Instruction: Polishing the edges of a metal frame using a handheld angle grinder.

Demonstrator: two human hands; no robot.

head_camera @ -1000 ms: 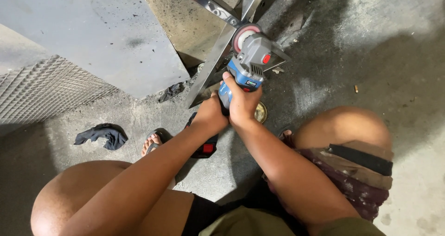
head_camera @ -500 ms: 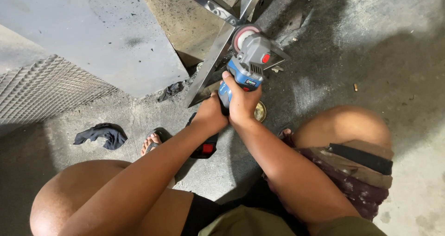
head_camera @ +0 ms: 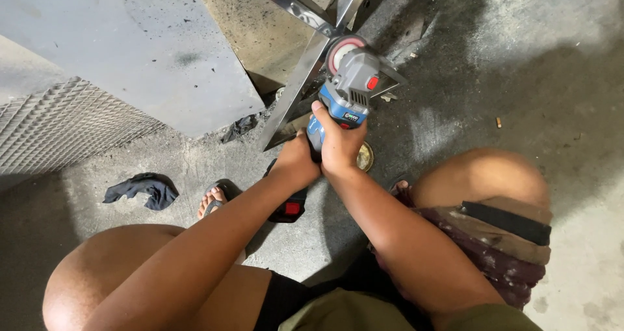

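Note:
Both hands grip a blue and grey cordless angle grinder (head_camera: 350, 87). My right hand (head_camera: 338, 142) wraps the blue body just behind the grey head. My left hand (head_camera: 296, 162) holds the rear of the handle, above the black and red battery (head_camera: 289, 207). The grinder's disc (head_camera: 341, 48) rests against a shiny steel frame (head_camera: 305, 71) of crossing bars that lies on the concrete floor.
A grey metal sheet (head_camera: 130, 45) and an expanded mesh panel (head_camera: 58, 129) lie to the left. A dark rag (head_camera: 140, 189) sits near my sandalled left foot (head_camera: 211, 202). A round brass-coloured disc (head_camera: 365, 157) lies by my right hand. My bare knees flank the work.

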